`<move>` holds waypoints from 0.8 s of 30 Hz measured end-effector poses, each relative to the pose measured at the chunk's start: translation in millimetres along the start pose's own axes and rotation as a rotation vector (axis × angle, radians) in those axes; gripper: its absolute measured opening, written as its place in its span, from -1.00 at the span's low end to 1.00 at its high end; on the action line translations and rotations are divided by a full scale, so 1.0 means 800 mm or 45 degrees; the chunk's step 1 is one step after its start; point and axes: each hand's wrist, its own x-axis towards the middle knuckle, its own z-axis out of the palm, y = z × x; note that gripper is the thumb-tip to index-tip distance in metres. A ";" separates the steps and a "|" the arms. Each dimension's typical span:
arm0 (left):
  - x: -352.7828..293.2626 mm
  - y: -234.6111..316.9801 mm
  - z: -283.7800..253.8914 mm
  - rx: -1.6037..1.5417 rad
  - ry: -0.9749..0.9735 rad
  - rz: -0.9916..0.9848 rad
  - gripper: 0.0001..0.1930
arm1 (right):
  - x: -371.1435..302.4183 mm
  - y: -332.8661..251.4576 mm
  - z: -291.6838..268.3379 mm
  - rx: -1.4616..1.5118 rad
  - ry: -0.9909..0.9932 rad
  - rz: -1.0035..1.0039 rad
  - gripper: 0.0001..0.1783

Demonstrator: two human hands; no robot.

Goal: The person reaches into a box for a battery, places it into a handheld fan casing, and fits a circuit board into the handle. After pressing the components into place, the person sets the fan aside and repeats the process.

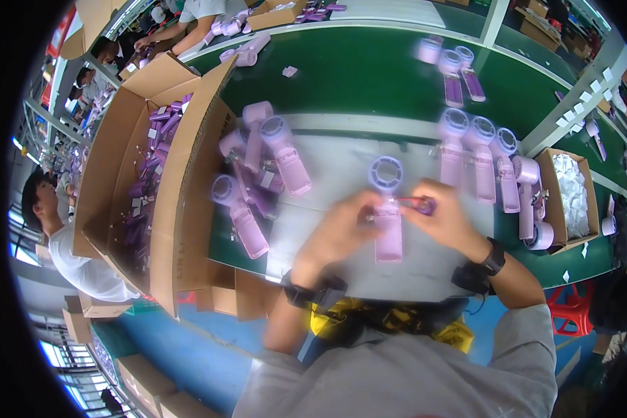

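Observation:
Before me on the white work surface lies a pale purple handheld fan, round head away from me, handle toward me. My left hand is closed at the fan's left side, its fingertips pinching around the neck. In my right hand, closed at the fan's right side, is a small dark purple battery pack. A red wire runs from the pack toward the fan's neck. Blur and the fingers hide where the wire ends.
Several fans lie at the left, beside a large open carton of purple battery packs. More fans stand in a row at the right, next to a small box of white pieces. A green conveyor belt runs beyond.

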 end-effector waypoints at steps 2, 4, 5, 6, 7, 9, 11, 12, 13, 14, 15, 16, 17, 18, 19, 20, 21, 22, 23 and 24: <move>0.005 -0.002 0.002 0.001 -0.077 -0.042 -0.53 | 0.000 0.003 0.008 0.055 0.068 -0.124 -0.80; 0.010 -0.007 0.007 -0.111 -0.121 -0.064 -0.56 | -0.002 0.003 0.012 0.047 0.072 -0.144 -0.80; 0.011 -0.009 0.009 -0.169 -0.142 -0.075 -0.58 | -0.004 0.003 0.013 0.032 0.074 -0.173 -0.79; 0.011 -0.011 0.009 -0.175 -0.151 -0.081 -0.58 | -0.005 0.003 0.014 0.017 0.074 -0.202 -0.78; 0.011 -0.012 0.006 -0.209 -0.173 -0.094 -0.59 | -0.006 0.001 0.014 0.018 0.072 -0.191 -0.78; 0.007 -0.012 0.001 -0.280 -0.213 -0.125 -0.60 | -0.008 -0.005 0.011 -0.042 0.070 -0.192 -0.79; 0.003 -0.012 0.003 -0.295 -0.222 -0.100 -0.60 | -0.010 -0.011 0.009 -0.070 0.058 -0.182 -0.79; 0.000 -0.012 0.004 -0.300 -0.226 -0.066 -0.60 | -0.011 -0.015 0.008 -0.089 0.046 -0.304 -0.79; -0.002 -0.012 0.004 -0.305 -0.229 -0.031 -0.60 | -0.011 -0.017 0.007 -0.107 0.034 -0.426 -0.79; -0.002 -0.010 0.004 -0.315 -0.233 -0.039 -0.60 | -0.012 -0.018 0.008 -0.126 0.024 -0.547 -0.79; -0.002 -0.007 0.003 -0.286 -0.228 -0.026 -0.60 | -0.013 -0.018 0.009 -0.124 0.017 -0.537 -0.79; -0.002 -0.003 0.002 -0.257 -0.224 -0.013 -0.61 | -0.013 -0.017 0.011 -0.154 0.006 -0.535 -0.78; -0.002 -0.001 0.001 -0.227 -0.219 0.001 -0.61 | -0.014 -0.017 0.012 -0.184 -0.006 -0.534 -0.78; -0.002 0.002 0.001 -0.235 -0.221 -0.005 -0.61 | -0.015 -0.017 0.013 -0.214 -0.017 -0.533 -0.77; -0.002 0.004 0.001 -0.272 -0.199 -0.025 -0.62 | -0.015 -0.016 0.015 -0.211 -0.025 -0.528 -0.77; -0.003 0.006 0.002 -0.309 -0.177 -0.043 -0.64 | -0.016 -0.015 0.017 -0.201 -0.002 -0.526 -0.77; -0.003 0.007 0.002 -0.345 -0.155 -0.061 -0.65 | -0.016 -0.014 0.018 -0.192 0.022 -0.523 -0.76; -0.004 0.007 0.002 -0.350 -0.155 -0.066 -0.65 | -0.016 -0.014 0.019 -0.183 0.047 -0.521 -0.76; -0.004 0.007 0.003 -0.348 -0.139 -0.060 -0.65 | -0.016 -0.014 0.019 -0.182 0.042 -0.517 -0.76; -0.004 0.007 0.003 -0.346 -0.123 -0.052 -0.65 | -0.015 -0.014 0.018 -0.183 0.033 -0.508 -0.75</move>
